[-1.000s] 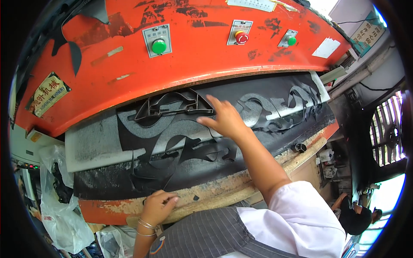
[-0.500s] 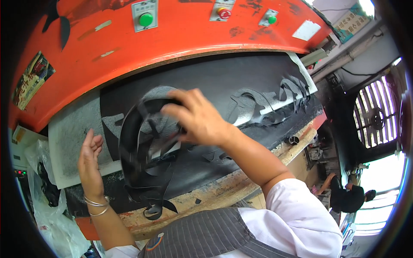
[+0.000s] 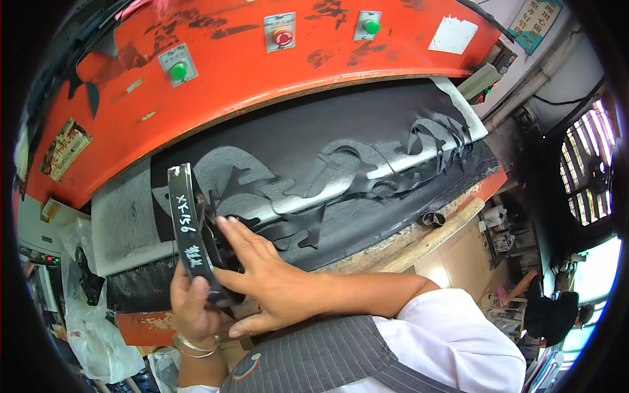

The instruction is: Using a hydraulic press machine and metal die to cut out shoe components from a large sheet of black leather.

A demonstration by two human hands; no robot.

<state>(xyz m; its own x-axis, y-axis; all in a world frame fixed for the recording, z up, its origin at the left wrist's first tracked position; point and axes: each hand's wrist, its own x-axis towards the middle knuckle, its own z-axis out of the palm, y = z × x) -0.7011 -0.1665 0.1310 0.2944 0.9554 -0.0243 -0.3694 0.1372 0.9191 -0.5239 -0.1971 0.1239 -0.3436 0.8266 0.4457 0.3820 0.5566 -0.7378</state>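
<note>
A curved black cutting die (image 3: 182,223), with white handwriting on its outer band, stands tilted on edge near my body. My left hand (image 3: 193,304) is closed on its lower end, thumb on the outer face. Beside it is my right hand (image 3: 272,281), fingers spread, the fingertips reaching toward the die's inner side; what they touch there is partly hidden. Beyond lies a black sheet (image 3: 295,118) with curved shapes cut out, over a pale cutting board (image 3: 124,223). Thin black offcuts (image 3: 314,226) hang along the sheet's near edge.
The orange press head (image 3: 223,85) spans the far side, with green buttons and a red button (image 3: 283,37). A worn wooden ledge (image 3: 432,239) runs along the near edge. Plastic bags (image 3: 95,334) hang at left. Another person (image 3: 550,308) sits at far right.
The die has come off the sheet toward my body and is turned on edge. My left hand has closed on it. My right hand has let go of its rim and moved nearer, fingers spread.
</note>
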